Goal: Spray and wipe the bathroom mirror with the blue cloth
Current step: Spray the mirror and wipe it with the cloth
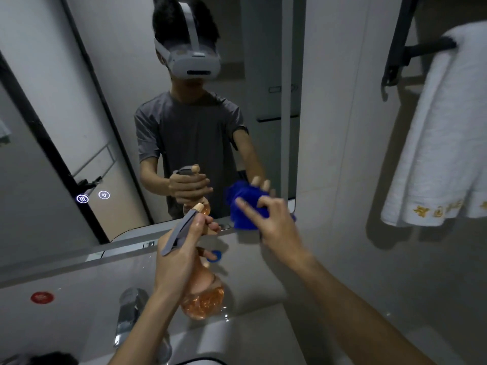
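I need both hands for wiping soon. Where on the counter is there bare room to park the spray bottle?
Bare counter lies right of the faucet, under the right hand's forearm, toward the wall. Another patch lies between the faucet and the red sticker. It is crowded at the mirror's lower edge, where the blue cloth and spray bottle sit.

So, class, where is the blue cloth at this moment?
In the head view, the blue cloth sits right of centre, bunched in the right hand against the mirror's lower right corner, just right of the spray bottle held in the left hand.

White towel (434, 143), chrome faucet (129, 312)
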### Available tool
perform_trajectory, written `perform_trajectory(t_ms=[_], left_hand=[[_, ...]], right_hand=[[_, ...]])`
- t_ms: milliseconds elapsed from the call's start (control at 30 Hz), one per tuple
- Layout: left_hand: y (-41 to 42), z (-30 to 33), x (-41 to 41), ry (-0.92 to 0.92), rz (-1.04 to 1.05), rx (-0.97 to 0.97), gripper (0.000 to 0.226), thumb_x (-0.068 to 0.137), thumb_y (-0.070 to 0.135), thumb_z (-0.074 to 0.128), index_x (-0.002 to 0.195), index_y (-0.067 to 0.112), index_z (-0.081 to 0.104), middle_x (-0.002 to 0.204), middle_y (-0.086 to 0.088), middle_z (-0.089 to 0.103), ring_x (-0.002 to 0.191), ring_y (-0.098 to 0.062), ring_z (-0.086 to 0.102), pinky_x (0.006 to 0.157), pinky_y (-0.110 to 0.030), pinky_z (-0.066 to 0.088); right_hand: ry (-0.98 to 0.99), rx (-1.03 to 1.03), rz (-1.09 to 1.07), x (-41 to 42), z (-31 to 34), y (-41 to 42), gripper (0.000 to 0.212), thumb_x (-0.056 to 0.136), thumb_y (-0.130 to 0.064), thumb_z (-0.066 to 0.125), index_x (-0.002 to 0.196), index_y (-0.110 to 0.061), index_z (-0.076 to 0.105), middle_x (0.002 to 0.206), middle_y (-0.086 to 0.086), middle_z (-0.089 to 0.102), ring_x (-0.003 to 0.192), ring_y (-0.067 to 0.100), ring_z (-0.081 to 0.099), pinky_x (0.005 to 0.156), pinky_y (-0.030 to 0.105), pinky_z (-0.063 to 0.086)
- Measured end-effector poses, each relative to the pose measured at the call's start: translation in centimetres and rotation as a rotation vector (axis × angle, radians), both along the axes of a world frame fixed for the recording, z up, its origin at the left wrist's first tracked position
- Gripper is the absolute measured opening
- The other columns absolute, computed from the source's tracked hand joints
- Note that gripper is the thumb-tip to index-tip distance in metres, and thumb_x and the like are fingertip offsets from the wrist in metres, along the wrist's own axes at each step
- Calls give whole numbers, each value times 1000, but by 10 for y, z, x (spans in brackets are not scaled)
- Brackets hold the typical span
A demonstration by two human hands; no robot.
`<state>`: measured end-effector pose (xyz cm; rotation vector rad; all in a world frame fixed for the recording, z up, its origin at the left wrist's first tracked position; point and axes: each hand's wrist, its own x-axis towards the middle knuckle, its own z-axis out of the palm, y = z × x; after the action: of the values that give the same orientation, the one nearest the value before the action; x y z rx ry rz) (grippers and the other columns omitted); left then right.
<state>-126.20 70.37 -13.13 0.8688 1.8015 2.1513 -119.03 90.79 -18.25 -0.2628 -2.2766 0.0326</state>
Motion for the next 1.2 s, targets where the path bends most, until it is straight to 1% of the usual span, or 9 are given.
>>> perform_trajectory(t_ms=[133,267,567,667,800,867,967,1067,1200], left_hand=[[-4,2,-8,15,22,-19,33,94,39,57,105,12,72,95,-8,76,90,-26,73,68,-40,57],[-7,7,-11,21,28,-9,39,91,45,57,106,11,72,97,-10,75,78,-26,72,62,-35,58],[-21,11,-16,37,84,2,40,92,48,56,103,12,72,97,-9,75,86,-35,69,67,-46,56],[-32,11,-16,51,115,-10,36,94,45,55,101,14,72,96,-8,75,85,-40,69,72,-56,54],[-39,11,-21,24,134,-10,34,95,41,57,102,13,73,94,-10,75,89,-37,69,71,-50,54],[-39,14,-21,31,135,-10,32,95,40,57,97,12,74,92,-11,76,85,-34,70,68,-44,55],[-40,19,-22,35,133,7,31,95,37,57,92,11,75,90,-12,76,82,-29,70,63,-35,57],[-41,22,-22,40,124,29,29,96,33,57,93,10,74,89,-13,76,85,-25,71,58,-26,58],[-40,20,-21,45,94,36,30,95,34,56,96,9,72,90,-14,74,88,-25,70,55,-32,56]], right_hand=[[446,-162,-125,18,51,44,82,88,1,58,149,-41,23,125,5,31,114,30,42,96,40,45],[673,-363,-255,-3,91,45,68,94,-24,55,153,-29,20,125,12,37,113,21,41,95,33,41],[83,171,-95,-26,-34,-29,87,80,-15,67,153,-26,21,125,12,35,104,27,44,85,46,52],[-28,237,-59,-23,-39,-29,116,63,-11,86,155,-28,17,123,11,37,102,27,44,83,43,52],[245,75,-81,-23,37,-18,94,74,-3,72,152,-23,26,126,17,36,110,31,41,83,43,51],[482,-52,-152,-26,96,-6,66,88,-16,49,151,-18,31,122,21,39,108,31,42,84,42,48],[624,-147,-221,-33,156,2,61,91,-25,39,151,-11,32,116,22,44,107,31,45,91,41,44],[584,-40,-284,-45,147,-15,61,92,-24,45,151,-14,33,120,21,45,105,29,45,88,36,41],[227,256,-87,-55,57,-42,82,83,-6,65,153,-22,24,127,16,35,107,30,46,89,43,44]])
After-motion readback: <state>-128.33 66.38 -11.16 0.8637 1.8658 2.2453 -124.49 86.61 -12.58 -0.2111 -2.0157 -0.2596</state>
